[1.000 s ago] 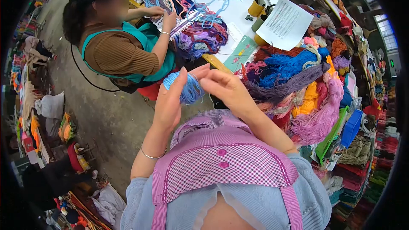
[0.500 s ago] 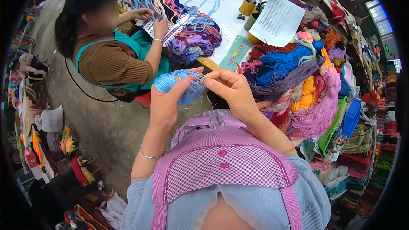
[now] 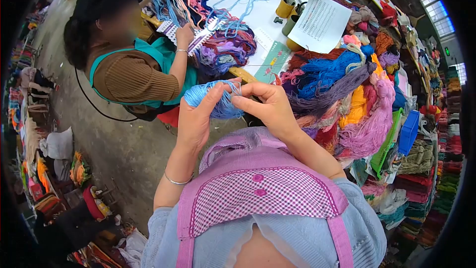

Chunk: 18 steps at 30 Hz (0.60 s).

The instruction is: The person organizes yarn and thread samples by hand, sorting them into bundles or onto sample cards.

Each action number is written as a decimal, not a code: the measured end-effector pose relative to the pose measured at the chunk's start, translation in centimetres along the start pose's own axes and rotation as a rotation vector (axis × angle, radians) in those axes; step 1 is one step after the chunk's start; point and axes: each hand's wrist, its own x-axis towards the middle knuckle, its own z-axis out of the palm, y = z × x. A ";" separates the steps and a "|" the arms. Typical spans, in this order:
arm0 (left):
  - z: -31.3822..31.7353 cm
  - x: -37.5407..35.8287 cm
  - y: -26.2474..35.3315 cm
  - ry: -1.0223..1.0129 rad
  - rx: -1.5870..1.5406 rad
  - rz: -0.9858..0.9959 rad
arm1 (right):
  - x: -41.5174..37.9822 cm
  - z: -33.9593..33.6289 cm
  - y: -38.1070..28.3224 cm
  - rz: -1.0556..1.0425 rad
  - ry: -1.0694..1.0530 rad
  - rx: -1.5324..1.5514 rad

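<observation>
A light blue skein of thread point(image 3: 229, 109) is bunched in my left hand point(image 3: 197, 119), whose thumb and fingers close round it. My right hand point(image 3: 267, 106) meets the skein's right end, its thumb and forefinger pinched on strands of the same blue thread. Both hands are held in front of my apron point(image 3: 258, 183), their fingertips almost touching. Past them lies a pile of purple and pink thread point(image 3: 225, 49) at the near edge of the white table point(image 3: 253, 15).
A co-worker point(image 3: 134, 77) sits at the left side of the table by loose threads. To my right are heaped blue, yellow and pink skeins point(image 3: 332, 79), a printed sheet point(image 3: 321, 24), a green basket point(image 3: 386, 144) and a blue bin point(image 3: 409, 133). Concrete floor point(image 3: 109, 154) shows at left.
My left hand and the skein have shifted slightly right, and my right hand stays pinched at its end. The co-worker's far hand has moved up to the threads at the back.
</observation>
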 end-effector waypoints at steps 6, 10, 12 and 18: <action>0.3 -0.6 0.9 0.005 0.036 -0.003 | 0.3 0.4 0.8 -0.077 0.052 0.064; -0.4 -0.7 0.8 0.004 0.055 -0.003 | 0.2 0.2 0.3 0.007 0.038 0.057; -0.7 -0.7 1.2 -0.011 -0.011 -0.040 | 0.2 0.2 -0.3 0.079 0.027 0.168; -3.0 -0.8 1.0 0.069 -0.621 -0.198 | 1.6 -0.8 -0.7 0.251 -0.251 1.035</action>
